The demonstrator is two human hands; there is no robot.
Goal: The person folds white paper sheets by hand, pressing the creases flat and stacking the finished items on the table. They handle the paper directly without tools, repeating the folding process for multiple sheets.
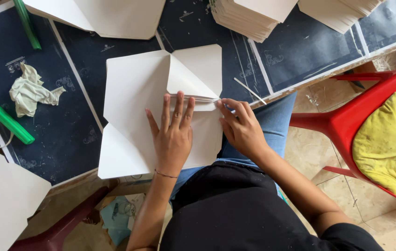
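Two flaps of the sheet (133, 93) look folded in already, top-right one creased to the middle, so approx. halfway by my read; bottom and left still flat. Sheet sits at the table's (67, 135) near edge. Left hand (173, 137) spread flat on it, pressing; right hand (240, 128) w/ fingertips pinching the fold edge at the centre.

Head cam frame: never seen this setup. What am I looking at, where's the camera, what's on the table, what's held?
No machine here: one camera worn on a person's head looks down at their own two bare hands. The left hand lies flat on a stack of white paper sheets with folded-in corners. The right hand pinches the stack's right edge at a fold. They work on a dark table. Around: a crumpled rag, green sticks, more paper stacks, and a red chair with a yellow cloth.
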